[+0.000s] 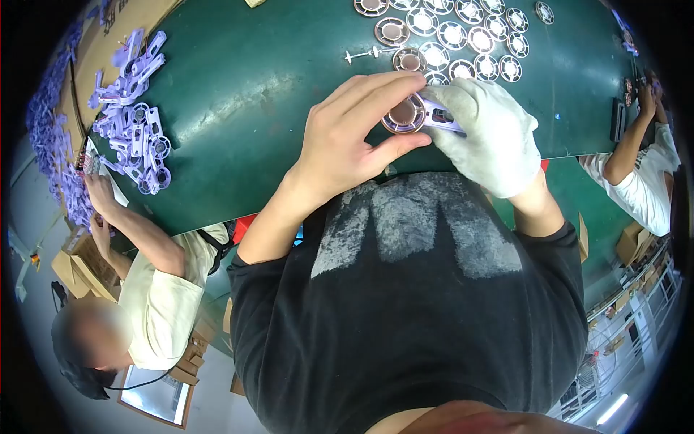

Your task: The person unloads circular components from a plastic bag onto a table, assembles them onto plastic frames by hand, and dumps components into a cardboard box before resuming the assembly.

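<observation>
Between my two hands, above the near edge of the green table, is a purple plastic part [442,118] with a long frame-like body. At its left end sits a round copper-rimmed disc [405,114] with a brown centre and spokes; I cannot tell whether it is fastened on. My bare left hand [356,129] curls its fingers and thumb around the disc's edge. My right hand [486,132], in a white glove, is closed on the body of the purple part, and its fingertips are partly hidden. Just beyond the fingers lies another brown-centred disc [409,61].
Spoked discs [452,35] lie grouped at the table's far side, beside a small metal rod piece [372,53]. Purple parts [137,141] are piled on the left of the green table [238,108]. A co-worker [163,304] works at left, another person [640,166] at right.
</observation>
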A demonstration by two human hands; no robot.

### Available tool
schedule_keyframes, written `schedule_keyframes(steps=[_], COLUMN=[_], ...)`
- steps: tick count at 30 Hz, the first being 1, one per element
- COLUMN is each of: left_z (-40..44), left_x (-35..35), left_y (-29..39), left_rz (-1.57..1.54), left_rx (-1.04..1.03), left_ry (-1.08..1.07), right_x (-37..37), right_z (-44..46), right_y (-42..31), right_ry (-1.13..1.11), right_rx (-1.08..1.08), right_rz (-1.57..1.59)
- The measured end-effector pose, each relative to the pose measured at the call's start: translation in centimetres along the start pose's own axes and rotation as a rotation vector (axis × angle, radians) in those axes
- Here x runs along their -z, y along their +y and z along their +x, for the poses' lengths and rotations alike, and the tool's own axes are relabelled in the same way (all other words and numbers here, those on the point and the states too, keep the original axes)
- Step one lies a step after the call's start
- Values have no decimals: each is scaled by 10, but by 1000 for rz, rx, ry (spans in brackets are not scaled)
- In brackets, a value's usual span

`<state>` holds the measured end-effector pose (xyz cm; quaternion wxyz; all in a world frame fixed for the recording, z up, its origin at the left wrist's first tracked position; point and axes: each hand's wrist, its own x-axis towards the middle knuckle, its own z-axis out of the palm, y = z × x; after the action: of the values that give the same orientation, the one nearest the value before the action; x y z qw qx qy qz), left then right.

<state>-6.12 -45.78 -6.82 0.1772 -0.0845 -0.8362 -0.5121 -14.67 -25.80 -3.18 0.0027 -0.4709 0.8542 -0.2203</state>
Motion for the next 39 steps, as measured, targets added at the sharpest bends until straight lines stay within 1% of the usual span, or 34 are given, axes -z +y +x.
schedule_keyframes(steps=[1,4,7,10,19,20,22,23,26,29,30,33,34,37,39], left_z=[0,1,-1,4,11,11,10,11,15,22,25,12,11,17,26], left_x=[0,0,5,11,27,26,24,23,20,20,20,5,-1,0,4], left_y=[-1,-4,4,1,3,4,7,7,2,10,18,-3,0,-12,-10], left_rz=[-19,-105,-278,-193,-228,-190,-114,-82,-28,-63,-127,-439,-578,-518,-434], left_rx=[-15,33,188,32,37,25,3,-57,-235,-162,-85,-28,42,-64,-1], left_ry=[0,-11,-12,1,-119,-106,-81,-82,-91,-59,-29,33,73,6,-20], right_x=[1,-2,-3,-3,-4,-5,2,6,35,26,21,11,-2,-12,-16], right_z=[1,0,-1,-2,-3,-3,-4,-3,34,38,35,26,21,13,9], right_y=[0,-2,-4,-6,-5,-4,-9,-10,-1,-3,-8,-4,-1,1,7], right_ry=[1,16,61,81,65,69,17,-9,-605,-548,-413,-206,-7,98,157], right_rx=[0,-9,-7,0,3,9,-108,-168,-354,-441,-437,-150,0,31,116], right_rz=[14,28,51,75,157,160,283,345,679,736,810,407,323,303,222])
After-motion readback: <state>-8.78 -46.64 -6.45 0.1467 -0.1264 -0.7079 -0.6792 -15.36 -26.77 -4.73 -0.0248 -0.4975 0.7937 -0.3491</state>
